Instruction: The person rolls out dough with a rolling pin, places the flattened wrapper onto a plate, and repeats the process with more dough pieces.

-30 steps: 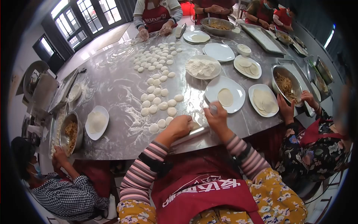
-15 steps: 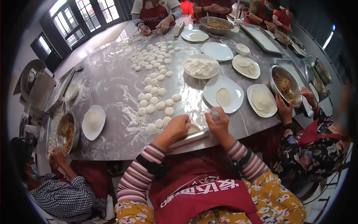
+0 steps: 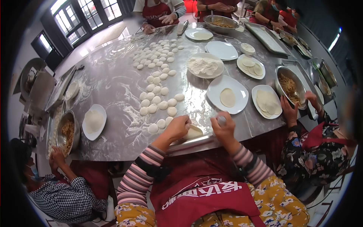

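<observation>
At the table's near edge, my left hand pinches the edge of a thin dough wrapper, which is partly lifted off the metal. Just to the right, my right hand is closed around a rolling pin; only its pale rounded end shows above the fist. Beyond my left hand lie several small flattened dough pieces, spread in a long trail away from me. A white plate with one rolled wrapper on it stands beyond my right hand.
A bowl of flour sits past the plate. On the right are a plate of wrappers and a metal filling bowl worked by a co-worker's hands. Another co-worker at left has a filling bowl beside a wrapper plate.
My right hand and the rolling pin have shifted slightly right and toward me, away from the wrapper. More of the wrapper in my left hand now shows, raised at its edge.
</observation>
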`<action>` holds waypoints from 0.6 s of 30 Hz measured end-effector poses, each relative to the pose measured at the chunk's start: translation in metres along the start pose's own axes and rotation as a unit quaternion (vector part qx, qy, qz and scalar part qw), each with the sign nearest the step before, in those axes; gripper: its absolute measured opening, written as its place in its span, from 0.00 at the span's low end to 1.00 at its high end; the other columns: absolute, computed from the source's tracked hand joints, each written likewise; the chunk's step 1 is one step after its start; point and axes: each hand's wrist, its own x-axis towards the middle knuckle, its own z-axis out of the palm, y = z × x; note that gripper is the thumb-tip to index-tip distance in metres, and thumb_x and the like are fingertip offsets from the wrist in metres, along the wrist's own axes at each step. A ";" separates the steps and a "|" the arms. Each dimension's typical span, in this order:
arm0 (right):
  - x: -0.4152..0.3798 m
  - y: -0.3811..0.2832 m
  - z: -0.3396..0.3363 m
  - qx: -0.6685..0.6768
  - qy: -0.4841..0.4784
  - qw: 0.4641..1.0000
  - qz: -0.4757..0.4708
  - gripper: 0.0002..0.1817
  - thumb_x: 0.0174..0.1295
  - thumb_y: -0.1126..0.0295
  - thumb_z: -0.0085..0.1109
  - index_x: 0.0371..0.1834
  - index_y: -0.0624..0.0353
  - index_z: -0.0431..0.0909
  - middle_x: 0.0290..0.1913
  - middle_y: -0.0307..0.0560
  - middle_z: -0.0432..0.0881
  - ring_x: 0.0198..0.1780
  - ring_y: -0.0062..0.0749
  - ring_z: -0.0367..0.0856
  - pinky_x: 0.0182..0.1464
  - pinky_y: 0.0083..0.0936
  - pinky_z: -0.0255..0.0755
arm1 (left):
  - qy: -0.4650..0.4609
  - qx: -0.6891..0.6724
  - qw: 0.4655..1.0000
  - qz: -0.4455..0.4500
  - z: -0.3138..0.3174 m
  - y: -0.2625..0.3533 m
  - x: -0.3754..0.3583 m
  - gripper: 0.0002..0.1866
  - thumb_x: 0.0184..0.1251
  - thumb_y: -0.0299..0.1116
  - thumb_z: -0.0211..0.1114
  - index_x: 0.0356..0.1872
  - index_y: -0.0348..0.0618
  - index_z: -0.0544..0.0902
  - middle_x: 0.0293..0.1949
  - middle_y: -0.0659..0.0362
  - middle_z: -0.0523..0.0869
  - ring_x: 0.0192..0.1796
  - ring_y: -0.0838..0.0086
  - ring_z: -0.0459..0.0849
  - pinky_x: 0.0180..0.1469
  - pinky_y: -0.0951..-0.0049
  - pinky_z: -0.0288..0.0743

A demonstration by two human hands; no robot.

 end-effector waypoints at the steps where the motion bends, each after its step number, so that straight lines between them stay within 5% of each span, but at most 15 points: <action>1: -0.008 -0.006 -0.006 0.013 -0.003 1.000 0.024 0.13 0.48 0.78 0.66 0.30 0.60 0.69 0.21 0.48 0.73 0.19 0.43 0.75 0.22 0.33 0.68 | 0.010 -0.023 1.000 0.015 -0.002 -0.003 -0.002 0.07 0.56 0.26 0.56 0.34 0.34 0.78 0.34 0.42 0.82 0.39 0.51 0.81 0.42 0.60 0.72; 5: 0.011 -0.004 0.006 -0.002 0.019 1.000 -0.007 0.13 0.48 0.77 0.66 0.31 0.59 0.70 0.21 0.51 0.75 0.20 0.46 0.76 0.23 0.33 0.68 | -0.028 -0.064 0.998 0.007 -0.002 -0.004 -0.013 0.08 0.56 0.27 0.57 0.34 0.34 0.78 0.34 0.42 0.83 0.39 0.52 0.82 0.43 0.61 0.72; 7: 0.031 0.015 0.035 -0.005 0.031 0.999 -0.010 0.13 0.49 0.76 0.66 0.32 0.58 0.70 0.21 0.52 0.76 0.21 0.50 0.77 0.23 0.35 0.69 | 0.023 -0.020 0.999 0.026 -0.002 -0.004 -0.008 0.06 0.58 0.27 0.60 0.33 0.34 0.77 0.27 0.51 0.80 0.32 0.69 0.78 0.36 0.70 0.71; 9: 0.035 0.020 0.044 -0.002 0.044 0.999 -0.008 0.13 0.49 0.75 0.66 0.32 0.57 0.70 0.20 0.53 0.76 0.21 0.51 0.77 0.23 0.35 0.68 | 0.038 -0.006 0.999 0.012 -0.005 0.000 -0.006 0.07 0.59 0.28 0.60 0.33 0.34 0.78 0.27 0.51 0.81 0.31 0.70 0.78 0.37 0.70 0.72; 11: 0.036 0.018 0.042 -0.007 0.042 0.999 -0.019 0.13 0.49 0.74 0.66 0.33 0.58 0.70 0.19 0.51 0.75 0.21 0.51 0.77 0.23 0.37 0.68 | 0.014 -0.022 1.000 -0.007 -0.009 0.004 -0.009 0.11 0.58 0.33 0.59 0.35 0.34 0.79 0.31 0.42 0.83 0.37 0.51 0.82 0.41 0.60 0.73; 12: 0.028 0.016 0.031 -0.016 0.023 0.999 -0.028 0.13 0.49 0.74 0.66 0.33 0.58 0.70 0.20 0.51 0.75 0.20 0.50 0.76 0.22 0.36 0.68 | 0.020 -0.017 1.000 -0.004 -0.008 0.004 -0.012 0.11 0.58 0.33 0.59 0.35 0.34 0.79 0.31 0.42 0.83 0.37 0.51 0.82 0.41 0.60 0.73; 16: -0.009 0.003 -0.007 -0.073 -0.016 0.994 -0.081 0.13 0.48 0.75 0.68 0.32 0.58 0.71 0.24 0.48 0.75 0.20 0.42 0.76 0.23 0.33 0.70 | -0.042 -0.015 0.999 0.015 -0.002 0.006 -0.007 0.11 0.58 0.33 0.58 0.35 0.35 0.78 0.29 0.46 0.82 0.33 0.57 0.81 0.38 0.63 0.72; 17: -0.003 -0.012 -0.022 -0.190 -0.056 0.957 -0.214 0.12 0.48 0.76 0.68 0.31 0.58 0.72 0.24 0.48 0.75 0.20 0.40 0.77 0.22 0.31 0.70 | -0.057 -0.058 0.996 0.028 -0.001 0.008 -0.001 0.10 0.58 0.32 0.57 0.35 0.36 0.77 0.28 0.50 0.81 0.32 0.63 0.80 0.37 0.66 0.72; 18: -0.010 -0.012 -0.021 -0.087 -0.040 0.990 -0.107 0.12 0.48 0.76 0.68 0.31 0.59 0.72 0.23 0.48 0.76 0.20 0.39 0.77 0.22 0.29 0.71 | -0.075 -0.102 0.991 0.039 -0.001 0.011 0.006 0.09 0.59 0.31 0.57 0.36 0.36 0.77 0.28 0.55 0.81 0.31 0.70 0.78 0.36 0.69 0.72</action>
